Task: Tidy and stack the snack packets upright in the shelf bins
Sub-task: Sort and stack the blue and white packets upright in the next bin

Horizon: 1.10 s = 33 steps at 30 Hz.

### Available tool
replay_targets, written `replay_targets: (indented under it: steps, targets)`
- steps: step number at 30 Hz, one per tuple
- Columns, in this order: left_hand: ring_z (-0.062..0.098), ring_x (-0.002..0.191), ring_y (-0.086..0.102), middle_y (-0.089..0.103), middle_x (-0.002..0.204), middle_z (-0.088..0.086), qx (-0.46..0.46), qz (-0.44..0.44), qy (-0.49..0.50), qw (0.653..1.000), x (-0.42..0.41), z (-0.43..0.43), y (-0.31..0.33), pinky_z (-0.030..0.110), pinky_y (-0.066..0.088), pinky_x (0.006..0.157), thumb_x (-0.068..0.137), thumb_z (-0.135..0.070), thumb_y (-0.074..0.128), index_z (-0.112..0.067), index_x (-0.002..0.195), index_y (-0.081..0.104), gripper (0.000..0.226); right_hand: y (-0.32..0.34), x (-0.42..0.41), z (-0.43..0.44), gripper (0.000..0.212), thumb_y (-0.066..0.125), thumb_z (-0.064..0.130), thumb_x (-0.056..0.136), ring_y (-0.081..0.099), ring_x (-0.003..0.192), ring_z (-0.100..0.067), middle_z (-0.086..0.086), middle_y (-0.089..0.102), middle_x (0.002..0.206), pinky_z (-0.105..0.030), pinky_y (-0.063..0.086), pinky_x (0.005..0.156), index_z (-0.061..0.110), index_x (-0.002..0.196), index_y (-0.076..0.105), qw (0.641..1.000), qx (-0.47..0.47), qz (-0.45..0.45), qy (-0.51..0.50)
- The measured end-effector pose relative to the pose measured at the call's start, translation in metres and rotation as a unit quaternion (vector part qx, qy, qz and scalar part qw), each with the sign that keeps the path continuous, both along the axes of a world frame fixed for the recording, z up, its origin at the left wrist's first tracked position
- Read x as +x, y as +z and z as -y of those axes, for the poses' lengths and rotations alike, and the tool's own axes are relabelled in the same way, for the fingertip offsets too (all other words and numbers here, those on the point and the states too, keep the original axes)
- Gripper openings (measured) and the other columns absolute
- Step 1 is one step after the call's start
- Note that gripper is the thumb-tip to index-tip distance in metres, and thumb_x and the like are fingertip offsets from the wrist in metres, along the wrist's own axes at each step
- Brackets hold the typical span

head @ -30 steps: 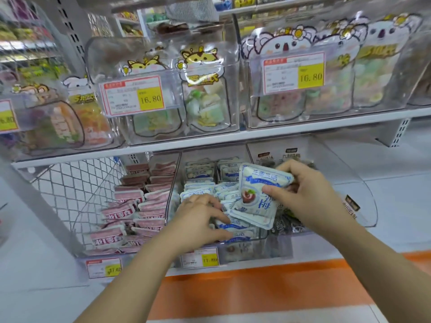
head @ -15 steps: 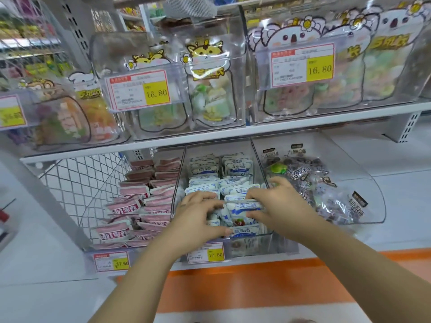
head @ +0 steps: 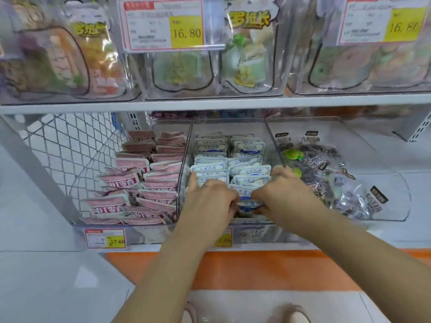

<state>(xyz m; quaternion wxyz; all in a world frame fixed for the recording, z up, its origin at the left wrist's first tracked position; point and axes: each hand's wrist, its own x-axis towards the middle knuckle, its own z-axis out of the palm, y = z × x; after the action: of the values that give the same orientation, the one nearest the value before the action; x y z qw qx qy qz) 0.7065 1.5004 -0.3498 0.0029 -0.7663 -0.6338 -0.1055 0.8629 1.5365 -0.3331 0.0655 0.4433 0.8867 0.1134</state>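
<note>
White-and-blue snack packets (head: pixel 247 148) stand in two rows inside the middle clear bin (head: pixel 275 235) on the lower shelf. Both hands are down in the front of that bin. My left hand (head: pixel 210 201) presses on the left row, its thumb against the bin's left wall. My right hand (head: pixel 283 192) lies over the right row. Between them the fingers of both hands pinch one white-and-blue packet (head: pixel 250 205) lying low at the front. The packets under my palms are hidden.
Pink packets (head: pixel 149 178) fill the left bin, some leaning. The right bin (head: pixel 396 215) holds dark wrapped sweets (head: pixel 326 169). Above, clear bins with bagged snacks and 16.80 price tags (head: pixel 163 25) sit on the upper shelf edge (head: pixel 210 104). A wire mesh panel (head: pixel 70 155) closes the left side.
My right hand has brought the lifted white-and-blue packet down into the front of the middle bin. Both hands have closed in on it, and the view has moved closer to the shelf.
</note>
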Motion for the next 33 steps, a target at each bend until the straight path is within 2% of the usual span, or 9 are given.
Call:
replay_targets:
  steps: [5,10,15,20,25,27,29,31,33]
  targets:
    - [0.013,0.108,0.05,0.064,0.102,-0.007,-0.017,0.014,-0.019,1.0,-0.003,-0.011,-0.004,0.042,0.007,0.116,0.093,-0.028,0.051,-0.029,0.105,0.066,0.019,0.002,0.005,0.001,0.031,0.051,0.041,0.091,0.046,0.112,-0.025,0.005,0.067,0.106,-0.03,0.025,0.099,0.036,0.122,0.056,0.999,0.01,-0.036,-0.017]
    - [0.016,0.107,0.053,0.067,0.102,-0.007,-0.013,0.043,-0.038,0.998,-0.003,-0.013,-0.009,0.039,0.015,0.114,0.093,-0.031,0.053,-0.033,0.107,0.067,0.019,0.004,0.0,-0.001,0.022,0.052,0.032,0.092,0.054,0.097,-0.025,0.001,0.069,0.097,-0.024,0.024,0.074,0.03,0.111,0.063,0.999,0.018,-0.035,0.003]
    - [0.003,0.101,0.05,0.061,0.104,-0.018,0.067,0.125,-0.054,0.988,-0.014,0.001,-0.001,0.029,0.021,0.107,0.087,-0.042,0.059,-0.037,0.104,0.065,0.019,0.008,-0.001,0.004,0.024,0.051,0.033,0.093,0.056,0.096,-0.023,0.001,0.069,0.098,-0.023,0.019,0.073,0.032,0.115,0.062,0.999,0.008,-0.043,-0.002]
    - [0.009,0.104,0.05,0.066,0.101,-0.014,0.046,0.009,-0.065,0.997,-0.013,0.015,-0.003,0.029,0.017,0.099,0.092,-0.045,0.05,-0.036,0.104,0.066,0.022,-0.001,0.008,0.015,0.028,0.051,0.038,0.093,0.056,0.091,-0.023,0.004,0.072,0.095,-0.024,0.027,0.085,0.032,0.118,0.063,0.991,0.03,-0.129,0.004]
    - [0.012,0.106,0.049,0.067,0.093,-0.009,0.044,-0.071,-0.042,0.996,-0.001,0.01,-0.01,0.03,0.007,0.092,0.091,-0.031,0.055,-0.037,0.107,0.067,0.021,-0.004,0.009,0.01,0.027,0.049,0.029,0.095,0.061,0.094,-0.02,0.001,0.071,0.097,-0.02,0.03,0.065,0.03,0.119,0.062,0.985,0.006,-0.173,0.007]
    - [0.012,0.113,0.045,0.066,0.101,-0.01,0.033,-0.057,-0.053,0.996,0.0,0.006,-0.012,0.032,0.004,0.099,0.093,-0.034,0.053,-0.037,0.108,0.067,0.021,-0.008,0.009,0.006,0.022,0.056,0.026,0.092,0.061,0.087,-0.024,0.0,0.071,0.087,-0.022,0.033,0.062,0.029,0.111,0.067,0.984,0.012,-0.175,0.006]
    - [0.015,0.115,0.045,0.065,0.103,-0.01,0.058,-0.04,-0.084,0.994,0.002,0.005,-0.014,0.037,0.007,0.106,0.092,-0.034,0.055,-0.034,0.104,0.069,0.019,-0.013,0.013,-0.001,0.015,0.074,0.019,0.078,0.059,0.069,-0.029,-0.002,0.068,0.062,-0.027,0.042,0.065,0.025,0.092,0.074,0.982,0.041,-0.182,0.029]
    - [0.02,0.1,0.053,0.061,0.092,-0.008,0.133,-0.017,-0.103,0.986,0.003,0.004,-0.016,0.035,0.022,0.102,0.08,-0.027,0.072,-0.029,0.087,0.073,0.008,-0.014,0.019,-0.008,0.015,0.082,0.014,0.065,0.056,0.056,-0.028,-0.001,0.062,0.048,-0.034,0.045,0.07,0.021,0.077,0.076,0.977,0.062,-0.2,0.029]
    - [0.021,0.084,0.055,0.056,0.086,-0.004,0.178,0.034,-0.087,0.98,0.005,0.001,-0.024,0.031,0.034,0.09,0.07,-0.021,0.08,-0.021,0.077,0.071,0.011,-0.011,0.021,-0.01,0.01,0.081,0.015,0.065,0.05,0.048,-0.026,0.0,0.059,0.044,-0.033,0.041,0.07,0.02,0.07,0.074,0.974,0.075,-0.21,0.041]
